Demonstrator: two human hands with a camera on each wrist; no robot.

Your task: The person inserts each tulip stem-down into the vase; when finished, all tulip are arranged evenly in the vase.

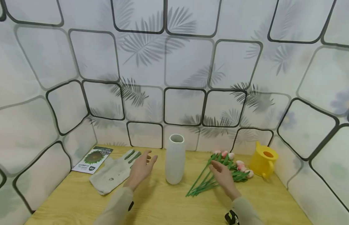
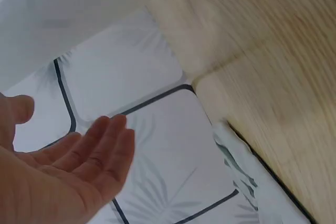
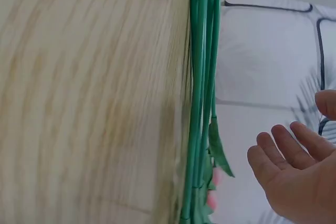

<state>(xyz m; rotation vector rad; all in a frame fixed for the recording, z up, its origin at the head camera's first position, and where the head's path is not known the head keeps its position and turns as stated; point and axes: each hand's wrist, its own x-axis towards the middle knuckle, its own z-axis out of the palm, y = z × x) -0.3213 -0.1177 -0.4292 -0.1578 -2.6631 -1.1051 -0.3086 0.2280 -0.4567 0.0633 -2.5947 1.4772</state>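
Nearest, two pale sleeves [image 1: 116, 204] reach over the wooden table [image 1: 163, 207]. Beyond the cuffs, the left hand [image 1: 141, 169] is raised between glove and vase, its relaxed fingers lying close together, thumb apart, holding nothing. Likewise unburdened, the right hand [image 1: 224, 179] hovers over the pink flowers [image 1: 237, 175], fingers loosely bent, thumb apart; their green stems lie on the wood, pointing nearward. Between the hands stands the white vase [image 1: 175, 161], upright. Farther left rest a pale glove [image 1: 112, 175] and a sunflower packet [image 1: 93, 159]; far right, a yellow watering can [image 1: 257, 161]; behind everything, a leaf-patterned backdrop [image 1: 188, 62].
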